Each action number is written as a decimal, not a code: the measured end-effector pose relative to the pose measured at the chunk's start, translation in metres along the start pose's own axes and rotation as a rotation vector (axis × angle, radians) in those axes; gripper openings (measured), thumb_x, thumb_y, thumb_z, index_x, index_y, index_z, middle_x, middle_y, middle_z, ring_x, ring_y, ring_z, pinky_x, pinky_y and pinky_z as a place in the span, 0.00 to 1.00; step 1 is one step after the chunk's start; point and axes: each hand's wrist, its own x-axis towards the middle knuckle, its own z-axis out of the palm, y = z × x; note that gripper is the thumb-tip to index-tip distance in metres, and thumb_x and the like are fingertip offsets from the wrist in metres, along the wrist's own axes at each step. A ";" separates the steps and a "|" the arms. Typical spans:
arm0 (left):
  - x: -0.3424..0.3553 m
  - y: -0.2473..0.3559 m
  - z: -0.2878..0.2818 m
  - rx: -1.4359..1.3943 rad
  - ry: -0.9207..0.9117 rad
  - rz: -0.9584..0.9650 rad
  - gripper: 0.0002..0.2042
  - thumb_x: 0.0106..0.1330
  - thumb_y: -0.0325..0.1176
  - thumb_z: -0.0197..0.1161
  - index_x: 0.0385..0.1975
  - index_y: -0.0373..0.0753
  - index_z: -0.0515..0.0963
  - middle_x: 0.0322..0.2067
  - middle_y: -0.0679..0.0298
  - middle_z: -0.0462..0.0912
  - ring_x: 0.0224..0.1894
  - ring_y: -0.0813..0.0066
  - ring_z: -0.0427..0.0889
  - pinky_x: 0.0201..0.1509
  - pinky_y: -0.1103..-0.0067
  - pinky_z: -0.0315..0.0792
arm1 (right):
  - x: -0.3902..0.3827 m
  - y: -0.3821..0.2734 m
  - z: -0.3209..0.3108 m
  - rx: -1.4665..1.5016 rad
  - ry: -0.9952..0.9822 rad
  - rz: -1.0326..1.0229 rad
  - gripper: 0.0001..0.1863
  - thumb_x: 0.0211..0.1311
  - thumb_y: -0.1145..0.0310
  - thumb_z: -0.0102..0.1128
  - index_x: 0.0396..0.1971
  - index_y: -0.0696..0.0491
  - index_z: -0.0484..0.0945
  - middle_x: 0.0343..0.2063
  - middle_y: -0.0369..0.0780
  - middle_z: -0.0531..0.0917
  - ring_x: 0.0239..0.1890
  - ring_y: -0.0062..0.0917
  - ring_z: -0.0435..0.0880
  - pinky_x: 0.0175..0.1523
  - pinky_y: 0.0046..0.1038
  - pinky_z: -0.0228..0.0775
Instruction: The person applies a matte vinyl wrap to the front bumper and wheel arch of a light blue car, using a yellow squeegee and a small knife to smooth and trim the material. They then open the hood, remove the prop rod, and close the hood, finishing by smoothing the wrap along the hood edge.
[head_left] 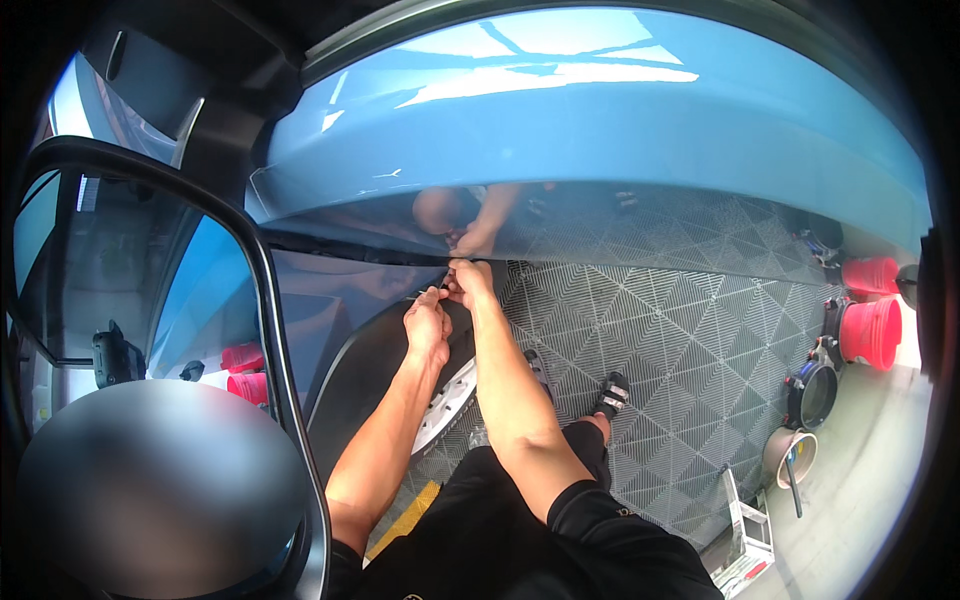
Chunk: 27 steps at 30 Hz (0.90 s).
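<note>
Left hand (427, 325) and right hand (470, 280) nearly meet, curled; whether they grip anything I cannot tell. The blue panel (600, 130) lies just beyond them, long axis running left to right.

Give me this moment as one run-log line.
left hand: close beside right hand | both: at panel edge of blue vehicle, near wheel | anything held: too small to tell | right side: red buckets

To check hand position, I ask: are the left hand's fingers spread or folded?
Folded: the left hand has its fingers curled in, beside the right hand; anything held is too small to tell.
</note>
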 end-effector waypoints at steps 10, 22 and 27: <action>-0.003 0.002 -0.002 0.032 0.002 0.003 0.12 0.78 0.37 0.51 0.35 0.36 0.76 0.15 0.74 0.58 0.13 0.83 0.54 0.17 0.81 0.50 | 0.005 0.024 -0.015 0.275 -0.063 -0.090 0.10 0.61 0.70 0.64 0.23 0.56 0.75 0.14 0.32 0.71 0.12 0.17 0.65 0.22 0.29 0.73; -0.008 0.003 0.001 0.036 0.023 0.003 0.12 0.77 0.36 0.51 0.31 0.39 0.74 0.14 0.74 0.57 0.13 0.82 0.54 0.16 0.80 0.50 | -0.007 0.035 -0.018 0.376 -0.038 -0.080 0.06 0.62 0.72 0.62 0.27 0.55 0.77 0.14 0.31 0.69 0.12 0.16 0.65 0.22 0.29 0.75; -0.006 0.004 0.004 0.028 0.015 -0.012 0.12 0.77 0.35 0.50 0.30 0.40 0.73 0.15 0.74 0.58 0.13 0.82 0.53 0.16 0.80 0.49 | -0.010 0.039 -0.013 0.391 -0.035 -0.145 0.07 0.61 0.71 0.63 0.25 0.55 0.76 0.13 0.31 0.69 0.11 0.16 0.63 0.20 0.28 0.71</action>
